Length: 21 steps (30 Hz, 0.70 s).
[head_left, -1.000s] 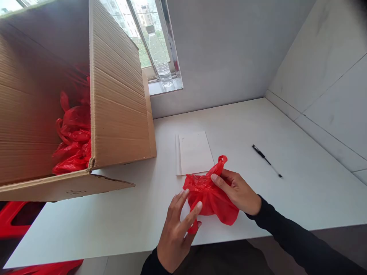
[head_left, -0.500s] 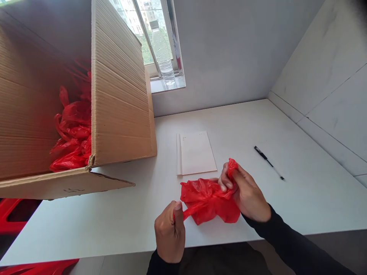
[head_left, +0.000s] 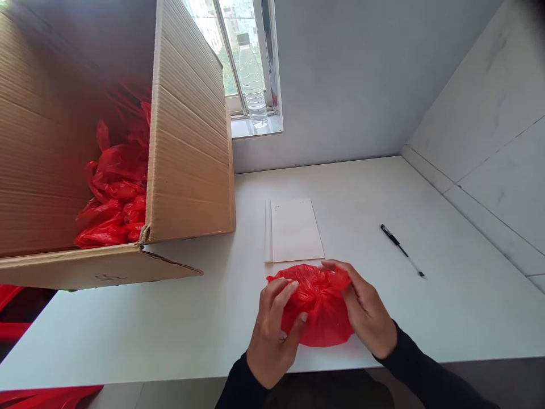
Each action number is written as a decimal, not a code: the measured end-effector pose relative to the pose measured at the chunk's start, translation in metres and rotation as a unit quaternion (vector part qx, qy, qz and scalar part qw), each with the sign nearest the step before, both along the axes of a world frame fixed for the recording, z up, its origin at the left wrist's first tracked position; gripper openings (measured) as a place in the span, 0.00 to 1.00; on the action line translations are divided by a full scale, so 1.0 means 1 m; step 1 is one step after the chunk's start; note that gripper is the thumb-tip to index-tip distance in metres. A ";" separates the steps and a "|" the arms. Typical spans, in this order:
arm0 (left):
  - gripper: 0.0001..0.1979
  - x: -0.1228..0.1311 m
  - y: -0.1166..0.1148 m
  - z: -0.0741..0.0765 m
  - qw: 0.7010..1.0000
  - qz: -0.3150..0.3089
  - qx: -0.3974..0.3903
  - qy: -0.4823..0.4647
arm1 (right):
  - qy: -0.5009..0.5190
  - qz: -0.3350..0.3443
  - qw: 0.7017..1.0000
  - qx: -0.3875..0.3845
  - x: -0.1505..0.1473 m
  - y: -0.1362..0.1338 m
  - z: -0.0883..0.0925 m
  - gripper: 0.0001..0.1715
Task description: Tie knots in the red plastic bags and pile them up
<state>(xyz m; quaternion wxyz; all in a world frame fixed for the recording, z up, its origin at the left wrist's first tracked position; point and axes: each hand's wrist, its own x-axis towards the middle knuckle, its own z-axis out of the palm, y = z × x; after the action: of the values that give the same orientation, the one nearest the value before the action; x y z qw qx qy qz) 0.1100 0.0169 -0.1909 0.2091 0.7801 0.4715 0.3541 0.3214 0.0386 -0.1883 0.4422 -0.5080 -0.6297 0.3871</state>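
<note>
A knotted red plastic bag (head_left: 326,324) with hidden contents lies on the white table near its front edge. My left hand (head_left: 275,332) cups the bag's left side, its fingers curved over the top and its thumb near the knot. On the opposite side, my right hand (head_left: 368,309) curls round the bag, with red plastic between thumb and fingers. Just behind the bag is a pad of blank-looking paper (head_left: 297,230), its left edge folded or bound. A black-capped pen (head_left: 402,250) lies to the right of my right hand.
A large open cardboard box (head_left: 191,153) stands at the left, with several red plastic bags (head_left: 121,182) inside. Its front flap (head_left: 85,272) juts over the white table (head_left: 179,335). A clear bottle (head_left: 254,85) stands on the windowsill. Walls bound the table behind and right.
My left hand has let go of the stretched bag handle and moved up and right onto the bag. My right hand has lowered against its side. The bag looks rounder, its ends drawn in.
</note>
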 end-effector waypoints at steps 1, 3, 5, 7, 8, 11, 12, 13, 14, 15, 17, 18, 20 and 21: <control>0.28 0.003 0.002 -0.005 1.000 -0.015 0.009 0.023 | -0.081 0.020 0.995 0.055 -0.002 -0.005 -0.007 0.24; 0.31 0.007 0.003 -0.015 0.995 -0.043 0.030 0.087 | -0.227 0.050 0.961 0.149 -0.006 -0.012 -0.023 0.31; 0.32 0.009 0.003 -0.023 0.985 -0.058 0.054 0.155 | -0.330 0.059 0.923 0.189 -0.010 -0.017 -0.041 0.35; 0.32 0.008 0.002 -0.028 0.974 -0.062 0.065 0.206 | -0.388 0.059 0.899 0.193 -0.012 -0.020 -0.056 0.36; 0.32 0.008 0.002 -0.028 0.971 -0.063 0.067 0.223 | -0.401 0.062 0.894 0.190 -0.012 -0.020 -0.060 0.36; 0.32 0.009 0.000 -0.019 0.968 -0.059 0.071 0.234 | -0.376 0.075 0.906 0.182 -0.010 -0.018 -0.058 0.35; 0.32 0.010 -0.001 -0.014 0.969 -0.055 0.073 0.230 | -0.348 0.076 0.918 0.176 -0.007 -0.017 -0.054 0.33; 0.32 0.013 -0.002 -0.008 0.969 -0.053 0.074 0.228 | -0.317 0.073 0.931 0.169 -0.005 -0.017 -0.048 0.32; 0.32 0.016 -0.003 -0.004 0.970 -0.053 0.073 0.226 | -0.285 0.065 0.942 0.163 -0.001 -0.017 -0.042 0.31; 0.33 0.020 -0.003 -0.001 0.970 -0.051 0.071 0.225 | -0.259 0.056 0.951 0.161 0.003 -0.018 -0.038 0.30; 0.29 0.029 -0.002 -0.002 0.972 -0.028 0.092 0.215 | -0.238 0.035 0.956 0.167 0.013 -0.021 -0.035 0.29; 0.23 0.033 0.001 -0.005 0.971 -0.007 0.116 0.207 | -0.241 0.030 0.954 0.175 0.020 -0.021 -0.038 0.29; 0.07 0.036 0.010 -0.015 0.964 0.043 0.179 0.194 | -0.250 0.003 0.950 0.187 0.033 -0.017 -0.052 0.29; 0.06 0.035 0.016 -0.018 0.958 0.064 0.203 0.191 | -0.231 -0.004 0.952 0.203 0.039 -0.012 -0.062 0.30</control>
<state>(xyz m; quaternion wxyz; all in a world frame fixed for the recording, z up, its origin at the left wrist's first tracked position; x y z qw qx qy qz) 0.1449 0.0327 -0.2088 -0.0704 0.8275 0.4695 0.2996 0.3601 0.0264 -0.2503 0.3798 -0.4853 -0.7780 0.1218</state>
